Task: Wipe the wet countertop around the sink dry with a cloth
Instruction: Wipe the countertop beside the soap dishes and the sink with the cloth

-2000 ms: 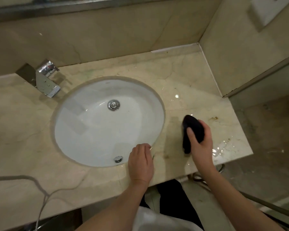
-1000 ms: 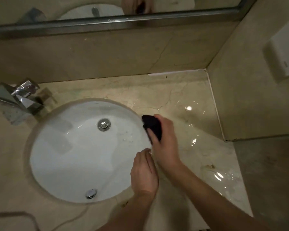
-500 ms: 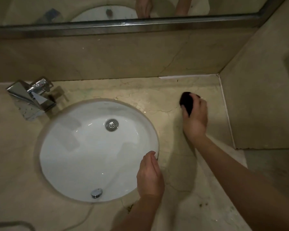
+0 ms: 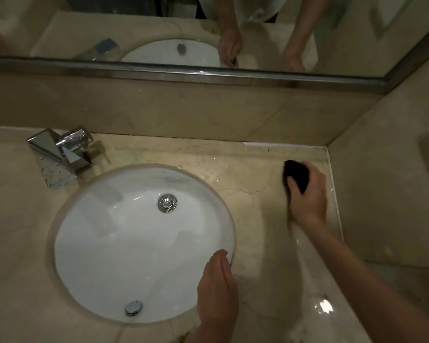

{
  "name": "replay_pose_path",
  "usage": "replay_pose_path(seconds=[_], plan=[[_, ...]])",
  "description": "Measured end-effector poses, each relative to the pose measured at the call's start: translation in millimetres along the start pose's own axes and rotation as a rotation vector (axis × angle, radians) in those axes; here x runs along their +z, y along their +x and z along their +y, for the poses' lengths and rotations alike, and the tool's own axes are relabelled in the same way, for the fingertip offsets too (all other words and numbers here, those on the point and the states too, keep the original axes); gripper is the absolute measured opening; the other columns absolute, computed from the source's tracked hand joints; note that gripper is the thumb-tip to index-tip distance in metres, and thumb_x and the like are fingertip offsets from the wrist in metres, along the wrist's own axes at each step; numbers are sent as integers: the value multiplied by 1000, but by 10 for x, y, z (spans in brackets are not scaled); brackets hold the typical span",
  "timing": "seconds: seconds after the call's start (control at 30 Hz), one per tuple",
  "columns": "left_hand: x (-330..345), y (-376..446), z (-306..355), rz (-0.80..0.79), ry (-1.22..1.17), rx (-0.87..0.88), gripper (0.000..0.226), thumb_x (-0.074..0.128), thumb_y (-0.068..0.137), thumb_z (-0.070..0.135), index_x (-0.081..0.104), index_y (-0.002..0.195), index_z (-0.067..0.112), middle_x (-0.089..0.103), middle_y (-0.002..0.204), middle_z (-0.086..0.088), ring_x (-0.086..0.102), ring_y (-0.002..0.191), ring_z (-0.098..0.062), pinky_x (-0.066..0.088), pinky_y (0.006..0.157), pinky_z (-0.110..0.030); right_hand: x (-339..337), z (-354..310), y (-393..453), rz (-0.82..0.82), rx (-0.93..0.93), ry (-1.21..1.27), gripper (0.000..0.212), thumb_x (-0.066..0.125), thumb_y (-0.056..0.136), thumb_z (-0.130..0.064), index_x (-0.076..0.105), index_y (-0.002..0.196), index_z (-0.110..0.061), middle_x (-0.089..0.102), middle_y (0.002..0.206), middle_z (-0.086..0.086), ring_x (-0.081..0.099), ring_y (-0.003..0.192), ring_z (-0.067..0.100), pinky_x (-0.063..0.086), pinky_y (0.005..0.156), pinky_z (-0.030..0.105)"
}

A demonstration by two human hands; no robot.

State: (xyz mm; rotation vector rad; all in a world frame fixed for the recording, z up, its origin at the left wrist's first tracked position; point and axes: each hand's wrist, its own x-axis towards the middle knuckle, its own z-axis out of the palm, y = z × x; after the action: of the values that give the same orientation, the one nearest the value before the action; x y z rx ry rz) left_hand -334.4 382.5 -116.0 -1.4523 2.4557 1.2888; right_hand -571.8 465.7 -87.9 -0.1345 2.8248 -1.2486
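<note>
Since two seconds ago the right hand (image 4: 307,196) has carried the dark cloth (image 4: 296,175) from the front right part of the countertop (image 4: 253,169), past the rim of the sink (image 4: 144,243), to the back right corner, where it now sits close to the side wall and a little short of the back wall. The fingers and thumb are curled round the bunched cloth and hold it down on the beige stone. The left hand (image 4: 217,280) has kept its place on the near right rim of the white oval sink, fingers straight and together, lying flat and gripping nothing. Small drops and a thin wet film shine on the stone between the sink and the cloth, and a bright wet patch shows near the front right edge. A chrome faucet (image 4: 62,157) stands at the back left of the sink, with drops on its base. The mirror (image 4: 159,33) above the backsplash reflects the sink and both forearms
</note>
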Motion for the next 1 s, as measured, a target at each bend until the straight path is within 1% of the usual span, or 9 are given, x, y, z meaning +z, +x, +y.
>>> replay_pose_path(seconds=[0.1,0.23,0.37,0.5,0.6,0.77,0.83,0.9,1.0], plan=[[-25,-3,-3,-7,-10,3,31,32,106,34,58,124,33,64,105,17,61,94,-2,44,85,-25,-17,226,499,95,59,-108,49,58,100,-19,43,145,-9,47,137,20,46,127,34,33,105,29],[-42,-5,0,-24,-19,-15,29,33,106,32,56,124,36,60,94,17,52,81,18,36,78,-18,280,164,767,105,66,-157,52,58,100,-21,41,146,-6,44,138,23,44,129,37,35,108,39],[-22,18,-14,-29,-6,-30,30,34,107,31,57,126,34,60,100,20,55,83,10,38,82,-17,600,-15,707,51,0,-145,49,60,98,-23,45,143,-10,46,133,21,46,122,37,40,103,41],[-36,-5,25,-43,-36,-66,32,36,106,37,58,129,39,53,112,33,57,113,-2,40,93,-19,787,-250,491,-268,-308,-155,48,65,94,-21,51,139,-16,50,133,14,49,120,32,42,100,37],[-49,-22,43,-33,-49,-83,32,37,104,40,57,129,43,63,118,21,60,112,-7,44,90,-23,868,-488,149,-528,-486,-181,50,65,95,-24,49,142,-24,49,138,4,47,122,23,44,105,41],[-60,-16,48,-46,-46,-107,34,31,105,39,54,131,43,65,122,16,61,112,-10,44,89,-25,693,-492,-574,-705,-566,-87,43,61,98,-24,50,139,-30,49,136,-9,48,119,12,47,99,33],[-72,-12,58,-59,-36,-105,34,30,105,39,53,130,44,66,117,15,61,110,-11,46,91,-28,462,-418,-657,-627,-480,47,36,59,100,-22,53,133,-35,51,130,-14,48,120,2,42,102,22],[-86,-10,51,-61,-57,-98,33,32,105,38,54,128,43,66,112,16,61,106,-9,46,91,-28,198,-285,-586,-413,-379,94,40,61,98,-15,53,131,-36,53,127,-12,49,118,0,36,100,12],[-75,11,20,-54,-61,-61,33,33,105,35,56,128,39,66,112,15,61,105,-9,46,90,-27,-152,38,-209,-125,-172,-92,42,62,97,-14,52,137,-21,50,134,5,51,120,20,38,102,25]])
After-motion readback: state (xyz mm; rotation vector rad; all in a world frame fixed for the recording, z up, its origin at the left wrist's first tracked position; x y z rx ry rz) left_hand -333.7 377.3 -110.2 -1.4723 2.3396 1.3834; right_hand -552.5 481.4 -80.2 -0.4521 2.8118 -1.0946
